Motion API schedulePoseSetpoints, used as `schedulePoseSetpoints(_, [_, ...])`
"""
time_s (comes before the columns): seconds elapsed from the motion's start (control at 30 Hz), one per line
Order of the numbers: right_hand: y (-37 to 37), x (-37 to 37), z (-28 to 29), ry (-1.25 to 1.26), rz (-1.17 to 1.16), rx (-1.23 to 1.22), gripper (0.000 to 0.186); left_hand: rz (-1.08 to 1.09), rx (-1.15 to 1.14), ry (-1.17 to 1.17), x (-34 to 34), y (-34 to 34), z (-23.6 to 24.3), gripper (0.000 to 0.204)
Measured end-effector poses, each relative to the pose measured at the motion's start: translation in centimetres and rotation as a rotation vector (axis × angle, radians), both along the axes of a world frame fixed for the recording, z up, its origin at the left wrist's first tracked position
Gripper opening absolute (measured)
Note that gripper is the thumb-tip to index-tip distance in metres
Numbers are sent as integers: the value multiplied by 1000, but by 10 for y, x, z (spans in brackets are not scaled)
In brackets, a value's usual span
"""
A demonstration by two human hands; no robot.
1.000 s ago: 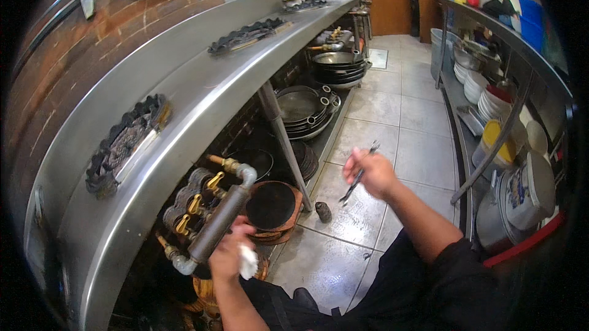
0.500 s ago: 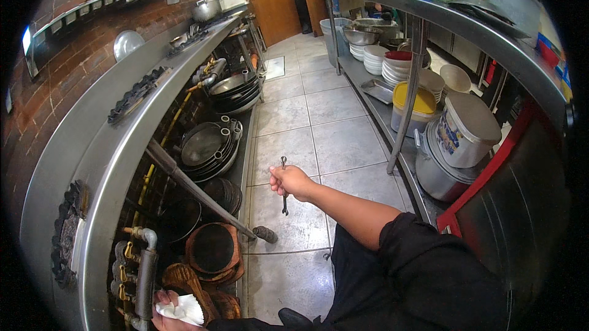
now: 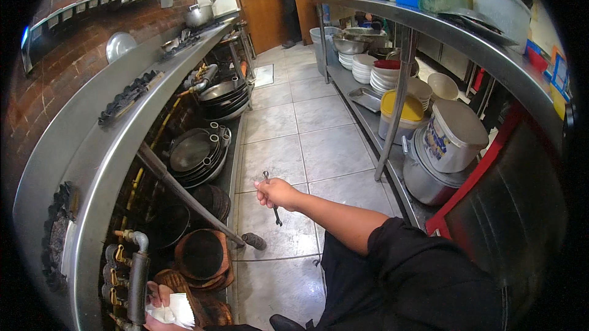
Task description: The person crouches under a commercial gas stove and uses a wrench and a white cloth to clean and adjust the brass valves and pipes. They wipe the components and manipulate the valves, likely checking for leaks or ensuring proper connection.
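My right hand [image 3: 279, 195] is closed round the middle of a slim metal wrench [image 3: 278, 215], held over the tiled aisle with one end up and the other down. Low at the left, my left hand [image 3: 161, 294] holds a crumpled white paper tissue [image 3: 178, 312], its fingers partly hidden. Right beside that hand runs a grey gas pipe [image 3: 138, 282] with several yellow-handled valves [image 3: 116, 276], under the front edge of the steel cooking range [image 3: 101, 196]. Behind the left hand lie wooden boards with black sizzling plates [image 3: 204, 254].
A slanting metal leg [image 3: 193, 199] stands at the aisle's left edge. Stacked woks [image 3: 196, 150] fill the lower left shelf. On the right, a steel table [image 3: 368, 6] holds tubs above, with bowls [image 3: 386, 76], a yellow-lidded bucket [image 3: 402, 107] and a large pot [image 3: 429, 174] below. A person [image 3: 286, 6] stands by the far door.
The whole view has shifted slightly. My right hand with the wrench sits a little lower and further left, and the wrench leans more. More of my left hand's fingers show beside the pipe.
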State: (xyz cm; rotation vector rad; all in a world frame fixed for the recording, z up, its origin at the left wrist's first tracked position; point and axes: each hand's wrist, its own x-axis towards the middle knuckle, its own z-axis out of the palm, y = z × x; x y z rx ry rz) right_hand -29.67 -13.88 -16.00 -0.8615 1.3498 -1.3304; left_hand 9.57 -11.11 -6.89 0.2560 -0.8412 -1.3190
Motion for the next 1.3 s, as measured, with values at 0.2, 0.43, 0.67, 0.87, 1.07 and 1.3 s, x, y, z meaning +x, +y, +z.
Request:
schedulePoseSetpoints(0.2, [-2,-3,-10,130,60,6,44,-123,9,21,4,0,1,15])
schedulePoseSetpoints(0.43, [0,5,-5,138,54,1,44,-418,70,321,-12,16,18,23])
schedulePoseSetpoints(0.67, [3,7,-6,132,65,-12,45,148,182,138,-15,3,17,24])
schedulePoseSetpoints(0.87, [-1,7,-8,103,67,-5,45,156,0,29,10,-6,-18,16])
schedulePoseSetpoints(1.07, [2,11,-5,115,78,15,44,239,-147,-125,-12,2,0,24])
schedulePoseSetpoints(1.3, [6,14,-1,163,86,25,42,-25,-75,8,14,-2,-22,41])
